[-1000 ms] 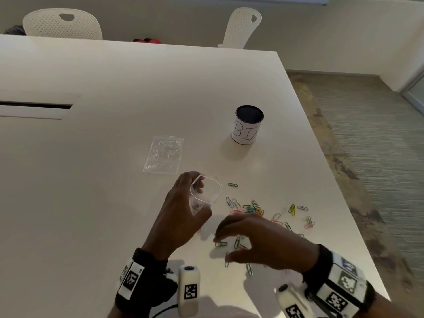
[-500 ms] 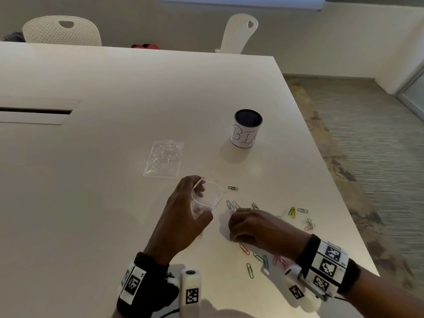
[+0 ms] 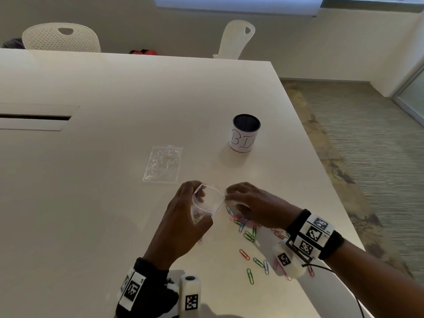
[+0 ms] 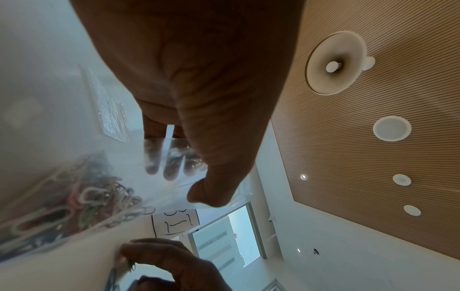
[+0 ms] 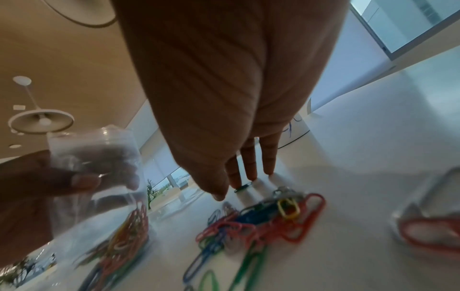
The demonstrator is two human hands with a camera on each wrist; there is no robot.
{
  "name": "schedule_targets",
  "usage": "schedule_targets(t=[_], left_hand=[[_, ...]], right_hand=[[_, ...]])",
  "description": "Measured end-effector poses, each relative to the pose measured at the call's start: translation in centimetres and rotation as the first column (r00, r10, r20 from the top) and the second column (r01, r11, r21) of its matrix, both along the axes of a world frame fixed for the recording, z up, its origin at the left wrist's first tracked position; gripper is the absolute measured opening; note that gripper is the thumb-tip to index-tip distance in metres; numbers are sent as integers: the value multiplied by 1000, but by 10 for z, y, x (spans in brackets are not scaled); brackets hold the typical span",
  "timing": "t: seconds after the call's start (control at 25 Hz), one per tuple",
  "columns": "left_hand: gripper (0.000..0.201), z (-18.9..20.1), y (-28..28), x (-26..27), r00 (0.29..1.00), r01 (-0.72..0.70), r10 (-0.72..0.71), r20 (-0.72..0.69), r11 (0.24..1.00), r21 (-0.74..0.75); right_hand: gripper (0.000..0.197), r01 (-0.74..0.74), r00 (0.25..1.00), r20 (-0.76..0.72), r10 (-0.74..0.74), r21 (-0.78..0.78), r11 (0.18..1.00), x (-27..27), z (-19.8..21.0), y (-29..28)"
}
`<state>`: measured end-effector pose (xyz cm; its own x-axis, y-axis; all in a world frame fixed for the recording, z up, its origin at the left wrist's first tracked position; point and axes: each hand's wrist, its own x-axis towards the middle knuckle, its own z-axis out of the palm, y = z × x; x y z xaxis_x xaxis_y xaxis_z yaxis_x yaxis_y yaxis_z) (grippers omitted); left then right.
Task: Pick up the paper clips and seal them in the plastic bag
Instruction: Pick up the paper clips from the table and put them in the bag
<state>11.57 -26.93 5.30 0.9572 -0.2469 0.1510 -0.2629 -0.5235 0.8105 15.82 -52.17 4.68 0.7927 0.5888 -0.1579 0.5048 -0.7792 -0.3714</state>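
Note:
My left hand (image 3: 195,204) grips a small clear plastic bag (image 3: 210,200) just above the table, its mouth held open toward the right. Several coloured paper clips (image 4: 82,198) lie in the bag's bottom. My right hand (image 3: 237,197) reaches down right beside the bag's mouth with its fingers straight. Its fingertips (image 5: 251,177) touch a dark green clip (image 5: 242,186) on the table. A heap of loose clips (image 3: 245,226) lies under that palm, seen close as a red, blue, green and yellow tangle (image 5: 263,218). More clips (image 3: 254,263) are scattered nearer to me.
A second flat clear bag (image 3: 163,165) lies on the white table (image 3: 103,203), beyond my left hand. A cup with a dark rim and handwritten letters (image 3: 245,134) stands farther back. The table's right edge (image 3: 321,175) runs close to the clips. Two white chairs (image 3: 62,37) stand behind the table.
My right hand has moved forward from the near clips to the far side of the heap, beside the bag's mouth. The left hand and its bag have barely moved.

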Motion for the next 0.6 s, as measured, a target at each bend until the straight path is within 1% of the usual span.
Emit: schedule_targets(t=[0.2, 0.24, 0.36, 0.4, 0.48, 0.6], left_hand=[[56, 0, 0, 2, 1000, 4, -4, -11, 1000, 8], [56, 0, 0, 2, 1000, 3, -2, -12, 1000, 9], [56, -1, -1, 2, 1000, 1, -1, -12, 1000, 15], [56, -1, -1, 2, 1000, 0, 0, -13, 1000, 15], [56, 0, -1, 1, 1000, 0, 0, -13, 1000, 16], [56, 0, 0, 1, 1000, -5, 5, -18, 1000, 14]], right_hand=[[35, -97, 995, -12, 97, -46, 994, -21, 2, -11], [38, -108, 994, -17, 107, -62, 992, -24, 3, -14], [58, -137, 991, -21, 136, -144, 980, -31, 5, -18], [59, -144, 990, -14, 143, -172, 975, -33, 5, -18], [55, -142, 989, 3, 145, -183, 973, -37, 5, -16], [42, -145, 988, 23, 150, -157, 977, -41, 2, -14]])
